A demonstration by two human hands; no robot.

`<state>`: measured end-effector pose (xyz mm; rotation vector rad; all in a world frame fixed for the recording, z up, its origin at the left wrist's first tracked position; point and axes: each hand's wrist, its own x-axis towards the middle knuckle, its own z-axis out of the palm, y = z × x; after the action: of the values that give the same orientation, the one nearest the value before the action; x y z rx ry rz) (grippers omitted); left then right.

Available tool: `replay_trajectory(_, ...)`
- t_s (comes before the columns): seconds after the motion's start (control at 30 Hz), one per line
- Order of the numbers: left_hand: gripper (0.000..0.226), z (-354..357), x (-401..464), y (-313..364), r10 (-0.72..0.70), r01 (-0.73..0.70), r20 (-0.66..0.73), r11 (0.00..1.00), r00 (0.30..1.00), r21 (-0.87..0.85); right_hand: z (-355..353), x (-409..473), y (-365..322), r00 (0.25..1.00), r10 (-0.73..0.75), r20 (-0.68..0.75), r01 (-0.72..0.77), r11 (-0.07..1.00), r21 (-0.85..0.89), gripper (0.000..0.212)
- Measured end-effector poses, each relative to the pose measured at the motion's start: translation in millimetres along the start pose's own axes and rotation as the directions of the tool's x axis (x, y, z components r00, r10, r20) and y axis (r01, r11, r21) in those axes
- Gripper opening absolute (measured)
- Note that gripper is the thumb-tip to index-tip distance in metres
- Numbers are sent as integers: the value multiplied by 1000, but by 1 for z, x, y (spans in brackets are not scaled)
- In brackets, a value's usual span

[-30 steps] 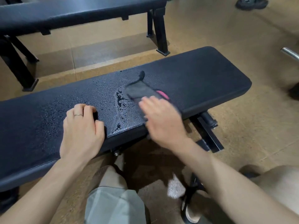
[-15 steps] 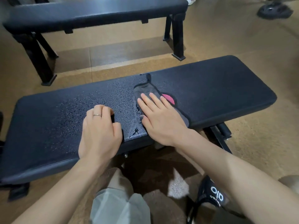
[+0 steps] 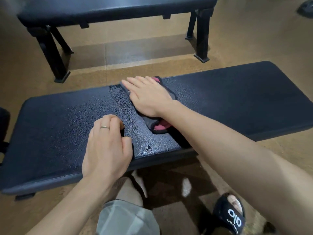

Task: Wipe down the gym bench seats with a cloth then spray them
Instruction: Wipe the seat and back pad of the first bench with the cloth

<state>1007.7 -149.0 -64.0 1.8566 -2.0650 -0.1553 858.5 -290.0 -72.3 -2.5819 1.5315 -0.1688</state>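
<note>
A black padded gym bench (image 3: 237, 99) runs across the middle, its left half beaded with droplets. My right hand (image 3: 149, 95) lies flat, fingers spread, on a grey and pink cloth (image 3: 157, 126), pressing it onto the seat near the far edge. The cloth sticks out behind my wrist and past my fingertips. My left hand (image 3: 106, 143), with a ring, rests on the near part of the seat, fingers curled under, holding nothing. A wiped strip runs between the two hands. No spray bottle is in view.
A second black bench (image 3: 108, 11) stands behind on black legs (image 3: 52, 55). The floor is brown. My knee in grey shorts (image 3: 125, 217) and a black slipper (image 3: 232, 214) are below the near bench edge. A dark weight (image 3: 306, 9) lies at the top right.
My right hand has pushed the cloth from the near edge across the seat toward the far edge. The left hand has stayed put. The camera has shifted, bringing more of the bench's left end into view.
</note>
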Motion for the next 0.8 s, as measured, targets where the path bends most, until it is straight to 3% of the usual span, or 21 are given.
replay_trajectory(0.1,26,1,0,1,8,-8,-7,1000,1000,-4,-16,-20,83,973,209,-97,-219,969,-117,43)
replay_trajectory(0.17,24,2,0,-1,19,-19,-5,1000,1000,8,-25,-35,122,928,361,-96,-372,914,-162,52)
replay_trajectory(0.3,19,3,1,0,43,-43,-17,999,999,12,-21,-22,103,862,485,-150,-505,846,-169,65)
replay_trajectory(0.43,20,3,2,-2,47,-47,-19,999,999,15,-2,29,8,913,371,-170,-397,905,-152,53)
replay_trajectory(0.57,21,4,2,-6,29,-29,-21,999,999,-12,7,56,-56,971,230,-66,-231,973,-17,47)
replay_trajectory(0.67,20,4,1,-6,30,-30,-21,999,999,-19,-6,33,-8,990,131,-55,-135,988,-76,44)
replay_trajectory(0.73,19,3,0,-6,45,-46,-25,999,999,-29,-18,9,56,966,253,-51,-258,953,-158,43)
replay_trajectory(0.8,18,4,1,-5,64,-64,-30,998,998,-8,-29,-21,112,896,437,-78,-443,874,-197,48)
